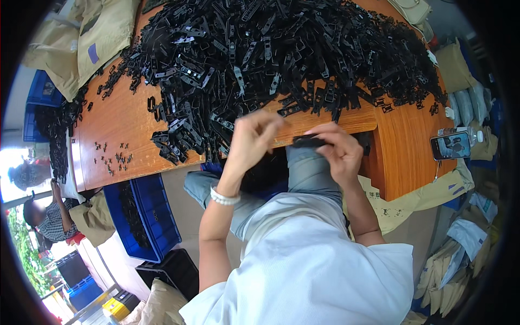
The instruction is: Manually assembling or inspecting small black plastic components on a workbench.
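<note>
My right hand (342, 151) is closed at the table's front edge, its thumb and fingers pinching a black plastic clip-like part (307, 142). To its left, my left hand (253, 138) is raised over the edge, wearing a white beaded bracelet (224, 196) at the wrist. Motion smears its curled fingers, so whether they hold anything cannot be made out. Just beyond both hands lies a large heap of similar black plastic clips (238, 59), spreading across most of the wooden table (116, 138).
Small loose pieces (111, 157) lie at the table's left. A blue crate (154, 222) with black parts stands below that side. A phone (450, 146) is propped at the right edge beside a bottle (475, 135). Sacks (105, 38) sit far left; another person (51, 216) is beyond.
</note>
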Demonstrator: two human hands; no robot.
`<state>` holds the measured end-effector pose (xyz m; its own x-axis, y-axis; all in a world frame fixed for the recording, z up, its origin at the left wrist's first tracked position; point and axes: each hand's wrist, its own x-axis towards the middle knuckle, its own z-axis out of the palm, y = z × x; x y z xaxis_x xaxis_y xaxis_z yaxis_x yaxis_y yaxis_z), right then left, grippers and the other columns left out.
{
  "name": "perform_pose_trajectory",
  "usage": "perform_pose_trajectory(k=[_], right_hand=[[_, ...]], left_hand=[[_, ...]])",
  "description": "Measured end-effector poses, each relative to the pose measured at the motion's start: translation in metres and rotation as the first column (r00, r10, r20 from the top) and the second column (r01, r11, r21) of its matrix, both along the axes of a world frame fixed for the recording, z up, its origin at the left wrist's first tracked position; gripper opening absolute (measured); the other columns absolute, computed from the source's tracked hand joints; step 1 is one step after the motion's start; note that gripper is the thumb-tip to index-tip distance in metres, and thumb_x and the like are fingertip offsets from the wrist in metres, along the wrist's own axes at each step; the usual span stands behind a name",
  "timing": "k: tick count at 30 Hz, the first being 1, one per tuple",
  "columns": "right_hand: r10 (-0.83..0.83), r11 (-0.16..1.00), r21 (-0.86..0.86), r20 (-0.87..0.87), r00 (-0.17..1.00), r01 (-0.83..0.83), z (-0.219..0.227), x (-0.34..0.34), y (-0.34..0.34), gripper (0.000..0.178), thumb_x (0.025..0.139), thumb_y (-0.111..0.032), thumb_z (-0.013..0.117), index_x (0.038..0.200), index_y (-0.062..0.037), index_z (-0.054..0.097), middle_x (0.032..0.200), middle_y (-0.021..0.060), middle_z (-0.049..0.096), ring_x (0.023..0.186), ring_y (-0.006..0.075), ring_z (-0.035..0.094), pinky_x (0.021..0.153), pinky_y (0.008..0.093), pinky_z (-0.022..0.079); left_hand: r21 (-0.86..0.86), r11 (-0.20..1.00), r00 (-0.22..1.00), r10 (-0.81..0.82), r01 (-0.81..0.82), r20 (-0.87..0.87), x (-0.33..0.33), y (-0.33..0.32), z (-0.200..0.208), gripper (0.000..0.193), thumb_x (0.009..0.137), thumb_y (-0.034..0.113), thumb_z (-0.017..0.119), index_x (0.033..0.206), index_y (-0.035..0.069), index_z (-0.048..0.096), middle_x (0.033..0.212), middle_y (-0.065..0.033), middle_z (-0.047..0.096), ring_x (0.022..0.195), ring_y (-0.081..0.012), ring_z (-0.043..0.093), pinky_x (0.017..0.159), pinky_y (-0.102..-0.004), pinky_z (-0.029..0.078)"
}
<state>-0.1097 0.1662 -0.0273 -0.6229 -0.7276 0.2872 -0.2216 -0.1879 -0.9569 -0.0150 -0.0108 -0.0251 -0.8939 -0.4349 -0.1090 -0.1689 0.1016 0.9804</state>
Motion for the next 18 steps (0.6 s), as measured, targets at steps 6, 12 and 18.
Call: perform_pose_trajectory(k=[6,12,18], right_hand=[[-0.407,0.913,0.016,0.114,0.906,0.408,-0.01,-0.007,0.012,0.018,0.084,-0.009,0.056,0.091,0.0071,0.06,0.093,0.0079,0.056,0.073,0.011,0.05,0.066,0.02,0.04],[-0.358,0.933,0.08,0.264,0.896,0.35,-0.016,-0.007,0.001,0.016,0.08,-0.002,0.057,0.092,0.0082,0.06,0.093,0.0051,0.055,0.071,0.0095,0.047,0.064,0.0201,0.039],[-0.208,0.978,0.053,0.296,0.932,0.202,-0.02,-0.002,-0.033,0.012,0.078,0.0,0.06,0.087,0.0087,0.061,0.086,0.0027,0.056,0.073,0.007,0.05,0.067,0.0177,0.039]], left_hand=[[-0.977,0.211,0.964,0.259,0.004,0.06,-0.027,-0.023,-0.027,0.008,0.068,0.005,0.06,0.072,0.0,0.055,0.082,-0.0102,0.048,0.072,-0.0228,0.056,0.052,-0.0324,0.047],[-0.904,0.316,0.958,0.103,-0.286,-0.267,-0.019,-0.035,-0.021,0.012,0.067,0.003,0.062,0.074,-0.001,0.053,0.086,-0.0117,0.05,0.074,-0.0238,0.055,0.053,-0.0316,0.046],[-0.619,0.729,0.956,0.208,-0.292,-0.206,-0.009,-0.026,-0.033,0.009,0.073,0.0,0.059,0.078,-0.002,0.051,0.083,-0.011,0.054,0.064,-0.0245,0.058,0.056,-0.0303,0.046]])
